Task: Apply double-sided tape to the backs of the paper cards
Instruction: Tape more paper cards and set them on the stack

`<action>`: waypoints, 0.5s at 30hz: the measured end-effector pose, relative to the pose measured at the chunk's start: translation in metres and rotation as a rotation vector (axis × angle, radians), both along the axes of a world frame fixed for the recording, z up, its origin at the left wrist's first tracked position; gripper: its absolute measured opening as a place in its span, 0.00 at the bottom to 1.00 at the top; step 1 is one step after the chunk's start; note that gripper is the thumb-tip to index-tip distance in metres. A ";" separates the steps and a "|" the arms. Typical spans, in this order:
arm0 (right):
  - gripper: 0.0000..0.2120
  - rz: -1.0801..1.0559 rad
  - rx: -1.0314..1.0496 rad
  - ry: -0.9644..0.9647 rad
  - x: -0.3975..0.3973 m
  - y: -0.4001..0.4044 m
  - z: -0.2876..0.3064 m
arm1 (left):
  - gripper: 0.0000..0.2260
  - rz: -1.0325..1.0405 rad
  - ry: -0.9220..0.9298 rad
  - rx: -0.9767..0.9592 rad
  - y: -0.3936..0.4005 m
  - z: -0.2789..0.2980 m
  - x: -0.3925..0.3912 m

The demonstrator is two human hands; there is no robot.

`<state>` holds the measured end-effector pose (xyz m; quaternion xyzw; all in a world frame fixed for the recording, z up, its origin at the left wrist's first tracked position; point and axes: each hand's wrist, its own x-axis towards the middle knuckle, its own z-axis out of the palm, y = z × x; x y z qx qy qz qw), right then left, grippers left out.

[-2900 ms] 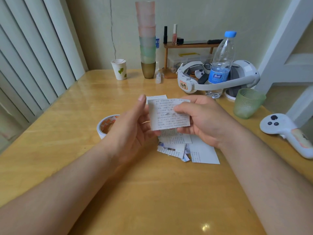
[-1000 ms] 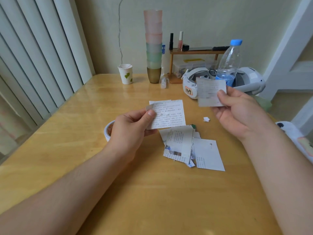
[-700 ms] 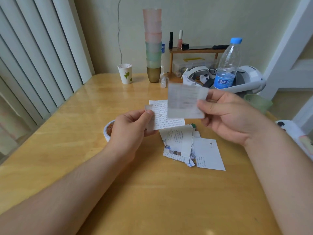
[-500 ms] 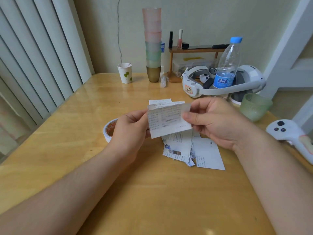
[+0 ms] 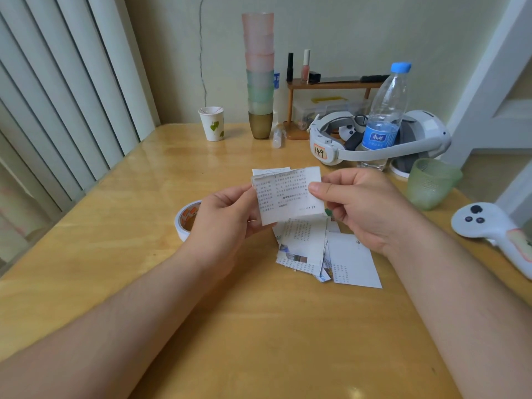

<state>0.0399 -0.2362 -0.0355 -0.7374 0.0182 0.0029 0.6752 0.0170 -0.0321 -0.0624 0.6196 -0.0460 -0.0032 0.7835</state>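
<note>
Above the wooden table [image 5: 259, 326] both hands hold a printed paper card [image 5: 288, 197]. My left hand [image 5: 227, 217] pinches its left edge, along with another card [image 5: 269, 171] whose top peeks out behind. My right hand [image 5: 362, 205] pinches the right edge between thumb and fingers. Under the hands a loose pile of paper cards [image 5: 322, 254] lies on the table. A roll of double-sided tape [image 5: 185, 218] lies flat just left of my left hand, partly hidden by it.
At the back stand a paper cup [image 5: 212, 123], a tall stack of plastic cups [image 5: 260, 73], a small wooden shelf [image 5: 331, 84], a VR headset [image 5: 374, 142] and a water bottle [image 5: 385, 116]. A green glass [image 5: 431, 187] and a white controller [image 5: 495, 231] lie on the right.
My right hand carried a card from up on the right back to the middle, laying it in front of the card in my left hand. Now both hands pinch the front card.
</note>
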 end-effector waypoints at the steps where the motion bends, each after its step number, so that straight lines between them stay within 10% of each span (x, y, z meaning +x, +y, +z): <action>1: 0.04 -0.007 0.009 0.008 0.000 0.000 0.000 | 0.11 -0.008 0.007 -0.013 0.000 0.000 0.000; 15: 0.06 -0.072 0.029 -0.001 0.002 0.001 -0.001 | 0.12 -0.056 0.074 -0.066 -0.002 0.004 -0.004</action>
